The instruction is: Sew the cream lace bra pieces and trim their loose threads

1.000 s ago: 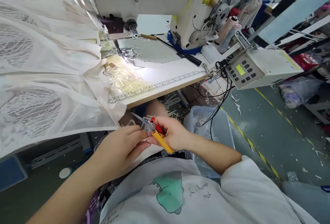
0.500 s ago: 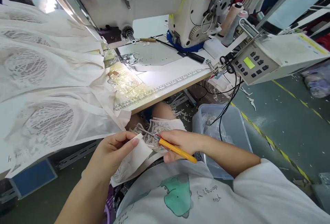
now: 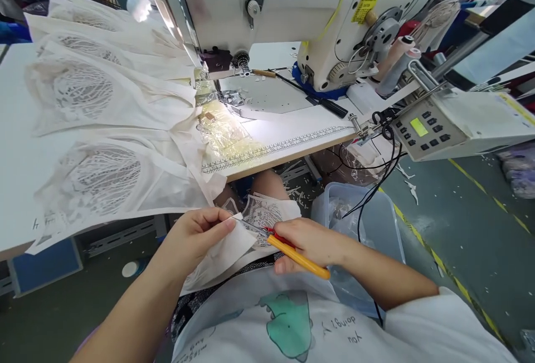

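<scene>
My left hand point(image 3: 196, 237) pinches the edge of a cream fabric piece with a lace cut-out point(image 3: 234, 246) held over my lap. My right hand point(image 3: 311, 240) is closed round yellow and red thread snips point(image 3: 292, 251), whose metal tips touch the fabric close to my left fingers. Both hands sit below the front edge of the sewing table point(image 3: 284, 154).
A white JUKI sewing machine point(image 3: 292, 11) stands on the table, with a control box point(image 3: 451, 126) to its right. Several cream lace pieces point(image 3: 96, 129) are stacked on the left. A clear plastic bin point(image 3: 363, 218) sits on the floor at my right.
The fabric piece has come into my left hand's grip and unfolded over my lap. The snips' tips have moved onto its edge. The view has tilted up and shifted right.
</scene>
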Tool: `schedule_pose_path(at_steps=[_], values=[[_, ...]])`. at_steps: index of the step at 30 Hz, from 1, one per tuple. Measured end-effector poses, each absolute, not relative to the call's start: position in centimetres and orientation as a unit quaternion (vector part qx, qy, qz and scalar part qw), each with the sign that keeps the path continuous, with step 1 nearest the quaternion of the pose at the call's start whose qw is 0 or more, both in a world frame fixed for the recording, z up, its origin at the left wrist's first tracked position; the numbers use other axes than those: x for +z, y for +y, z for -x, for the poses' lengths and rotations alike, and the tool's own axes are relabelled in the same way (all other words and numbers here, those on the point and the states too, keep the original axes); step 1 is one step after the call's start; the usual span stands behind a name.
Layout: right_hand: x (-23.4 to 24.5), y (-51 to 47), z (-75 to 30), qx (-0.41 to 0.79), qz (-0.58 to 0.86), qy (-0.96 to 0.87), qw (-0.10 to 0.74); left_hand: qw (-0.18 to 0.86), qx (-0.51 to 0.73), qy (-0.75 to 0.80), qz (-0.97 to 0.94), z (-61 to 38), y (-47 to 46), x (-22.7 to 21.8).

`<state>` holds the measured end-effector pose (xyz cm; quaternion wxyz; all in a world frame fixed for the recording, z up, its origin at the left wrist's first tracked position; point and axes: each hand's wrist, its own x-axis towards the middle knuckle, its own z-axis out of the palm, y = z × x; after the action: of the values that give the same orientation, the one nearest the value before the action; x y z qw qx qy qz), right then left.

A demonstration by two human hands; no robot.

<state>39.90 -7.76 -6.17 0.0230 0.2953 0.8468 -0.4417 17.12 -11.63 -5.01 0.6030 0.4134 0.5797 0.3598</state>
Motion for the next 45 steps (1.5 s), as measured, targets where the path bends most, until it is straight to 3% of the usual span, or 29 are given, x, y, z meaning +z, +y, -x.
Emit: schedule_pose_path(at_steps=[7, 12, 18, 28, 39, 45], values=[[-7.1, -8.4, -38.2, -0.528, -0.407, 0.741, -0.081, 0.516, 0.391, 0.604, -0.466, -16.2, -11.9, -3.9], [-6.6, -7.7, -37.7, -0.522, -0.325, 0.784, -0.076, 0.452, 0.394, 0.616, -0.512, -15.7, -11.7, -1.8], [-5.4, -6.9, -38.8, -0.476, -0.237, 0.841, -0.094, 0.503, 0.345, 0.6, -0.518, -15.8, -11.3, -2.0], [-4.2, -6.7, -39.1, -0.399, -0.301, 0.866, -0.031, 0.558, 0.351, 0.605, -0.447, -16.8, -11.2, -2.0], [-5.2, -6.9, -39.0, -0.419, -0.363, 0.832, -0.029, 0.58, 0.346, 0.592, -0.439, -17.0, -11.0, -2.2], [-5.6, -7.1, -39.0, -0.471, -0.391, 0.783, -0.107, 0.533, 0.349, 0.606, -0.476, -16.8, -11.2, -2.7]])
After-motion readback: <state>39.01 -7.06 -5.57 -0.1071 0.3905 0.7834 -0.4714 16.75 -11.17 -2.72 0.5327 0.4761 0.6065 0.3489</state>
